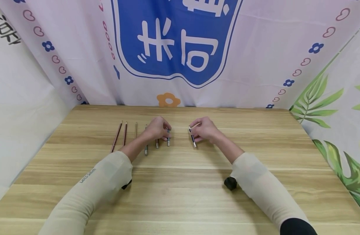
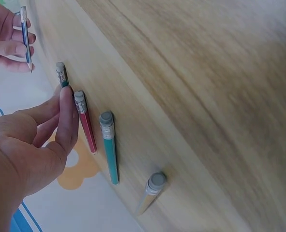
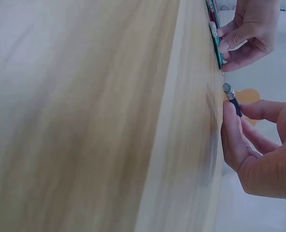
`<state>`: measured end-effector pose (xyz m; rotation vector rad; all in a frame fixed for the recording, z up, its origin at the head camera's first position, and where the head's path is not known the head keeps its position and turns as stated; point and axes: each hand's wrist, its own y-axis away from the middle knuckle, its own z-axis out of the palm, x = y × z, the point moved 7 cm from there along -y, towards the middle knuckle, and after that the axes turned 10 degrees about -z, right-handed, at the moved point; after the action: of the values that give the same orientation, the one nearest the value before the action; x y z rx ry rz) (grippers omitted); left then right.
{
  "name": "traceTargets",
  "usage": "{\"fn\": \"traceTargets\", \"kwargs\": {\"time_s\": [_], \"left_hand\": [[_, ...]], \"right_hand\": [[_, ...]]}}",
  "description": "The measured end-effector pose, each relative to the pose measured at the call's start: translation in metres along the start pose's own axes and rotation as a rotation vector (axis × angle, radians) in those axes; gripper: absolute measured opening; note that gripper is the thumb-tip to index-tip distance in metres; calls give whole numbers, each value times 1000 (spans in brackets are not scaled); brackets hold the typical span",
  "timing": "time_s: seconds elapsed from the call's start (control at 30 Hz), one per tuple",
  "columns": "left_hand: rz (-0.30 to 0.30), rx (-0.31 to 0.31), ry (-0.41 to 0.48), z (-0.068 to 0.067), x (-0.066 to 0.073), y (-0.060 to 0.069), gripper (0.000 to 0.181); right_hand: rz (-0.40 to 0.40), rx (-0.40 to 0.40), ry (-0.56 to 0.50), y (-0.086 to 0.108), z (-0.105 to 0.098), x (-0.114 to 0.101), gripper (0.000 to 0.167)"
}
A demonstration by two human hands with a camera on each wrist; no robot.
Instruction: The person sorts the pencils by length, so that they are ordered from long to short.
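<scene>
My left hand (image 1: 158, 128) pinches a slim green pencil (image 1: 168, 140) by its sides, with the eraser end towards me. The pencil lies at or close to the tabletop. To the right, my right hand (image 1: 205, 129) holds a dark blue pencil (image 1: 193, 137) between thumb and fingers, its eraser end also towards me; in the right wrist view the silver ferrule (image 3: 231, 93) sticks out past the fingers. A red pencil (image 2: 86, 123), a teal pencil (image 2: 110, 150) and a tan pencil (image 2: 150, 193) lie beside the left hand. My left forearm partly covers this row.
Two reddish-brown pencils (image 1: 116, 136) lie at the row's left end. The wooden table (image 1: 180, 195) ends at a printed cloth (image 1: 256, 65) behind the hands. A black object (image 1: 230, 183) sits under the right sleeve cuff.
</scene>
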<state>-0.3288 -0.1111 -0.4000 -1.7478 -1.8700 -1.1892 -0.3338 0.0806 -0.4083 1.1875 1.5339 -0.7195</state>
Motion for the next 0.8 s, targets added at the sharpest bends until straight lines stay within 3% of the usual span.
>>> {"fn": "traceTargets", "kwargs": {"time_s": [0.5,0.8], "left_hand": [[-9,-16,11,1,-2,-4,29],[-4,-18,5,1,-1,-5,29]], "right_hand": [[-4,-21,-6,-7,23,-7,32],[19,42,27,-15,30,-8,31]]}}
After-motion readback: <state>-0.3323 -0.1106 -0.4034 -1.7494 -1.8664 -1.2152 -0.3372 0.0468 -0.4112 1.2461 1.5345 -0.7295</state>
